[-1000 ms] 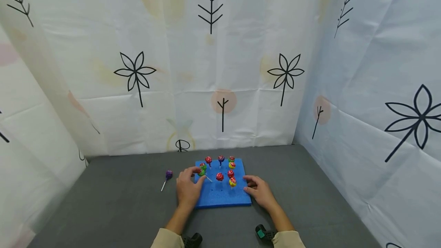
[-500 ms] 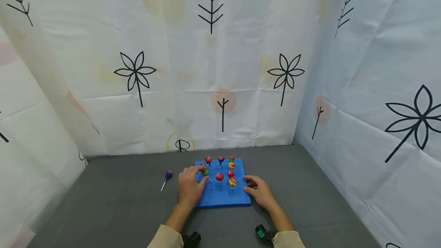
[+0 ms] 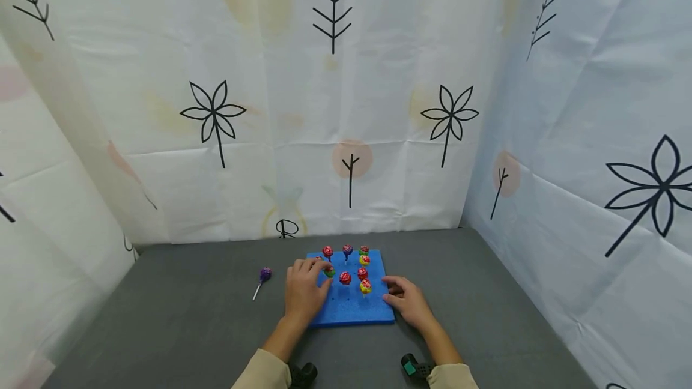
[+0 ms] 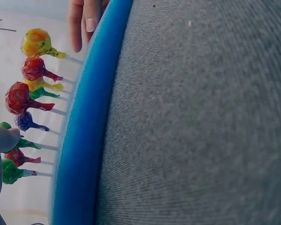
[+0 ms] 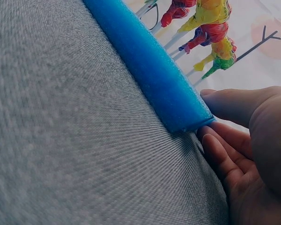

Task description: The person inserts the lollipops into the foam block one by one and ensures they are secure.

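Note:
My left hand (image 3: 304, 290) reaches over the left part of a blue foam board (image 3: 354, 315) and pinches the head of a green lollipop (image 3: 330, 273) between thumb and fingers. In the left wrist view the stick of this green lollipop (image 4: 33, 145) runs down to the board's top surface, and the thumb (image 4: 7, 139) covers much of its head. At the board's right edge, my right hand (image 3: 412, 304) grips the near corner. The right wrist view has its thumb (image 5: 225, 103) at the top edge and the fingers (image 5: 222, 154) against the side.
Several wrapped lollipops stand upright in the board, among them a red one (image 3: 345, 278), a yellow one (image 3: 365, 286) and a purple one (image 3: 347, 250). Another purple lollipop (image 3: 265, 275) lies on the grey table (image 3: 205, 317), left of the board. Patterned curtains (image 3: 378, 77) hang behind.
My left hand has moved right over the board with the green lollipop, whose stick has gone from slanted to more upright. The right hand stays at the board's edge.

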{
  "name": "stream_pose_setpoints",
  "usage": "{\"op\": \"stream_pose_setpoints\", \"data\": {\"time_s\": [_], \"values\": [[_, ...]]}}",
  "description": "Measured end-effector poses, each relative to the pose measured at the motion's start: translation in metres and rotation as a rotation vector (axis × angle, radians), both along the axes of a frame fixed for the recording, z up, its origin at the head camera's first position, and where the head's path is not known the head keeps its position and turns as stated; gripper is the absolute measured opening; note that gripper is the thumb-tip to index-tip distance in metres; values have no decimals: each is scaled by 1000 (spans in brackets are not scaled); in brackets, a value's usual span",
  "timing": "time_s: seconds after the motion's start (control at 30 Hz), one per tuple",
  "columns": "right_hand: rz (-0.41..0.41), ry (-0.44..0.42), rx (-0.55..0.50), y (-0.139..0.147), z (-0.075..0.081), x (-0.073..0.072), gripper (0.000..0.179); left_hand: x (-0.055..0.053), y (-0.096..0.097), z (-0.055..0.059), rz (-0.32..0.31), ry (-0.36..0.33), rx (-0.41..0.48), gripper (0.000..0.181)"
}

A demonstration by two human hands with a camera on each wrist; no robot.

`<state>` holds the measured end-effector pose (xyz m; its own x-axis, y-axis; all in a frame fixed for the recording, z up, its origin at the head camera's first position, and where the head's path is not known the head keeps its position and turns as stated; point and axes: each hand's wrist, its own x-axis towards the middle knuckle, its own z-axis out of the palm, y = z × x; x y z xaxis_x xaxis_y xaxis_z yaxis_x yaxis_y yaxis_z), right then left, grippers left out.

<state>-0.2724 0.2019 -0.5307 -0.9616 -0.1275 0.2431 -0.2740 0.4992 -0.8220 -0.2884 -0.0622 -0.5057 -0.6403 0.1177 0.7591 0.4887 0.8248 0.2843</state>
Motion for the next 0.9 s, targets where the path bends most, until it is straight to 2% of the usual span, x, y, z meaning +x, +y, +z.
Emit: {"op": "stream_pose_setpoints", "data": {"time_s": [0.13,0.6,0.9], "values": [[3,8,3,0,0,-1,32,1,2,0,17,-29,-23,29],[5,2,-8,0,0,-1,33,2,2,-4,19,-16,-24,31],[18,18,-13,0,1,0,33,3,3,-5,26,-74,-15,32]]}}
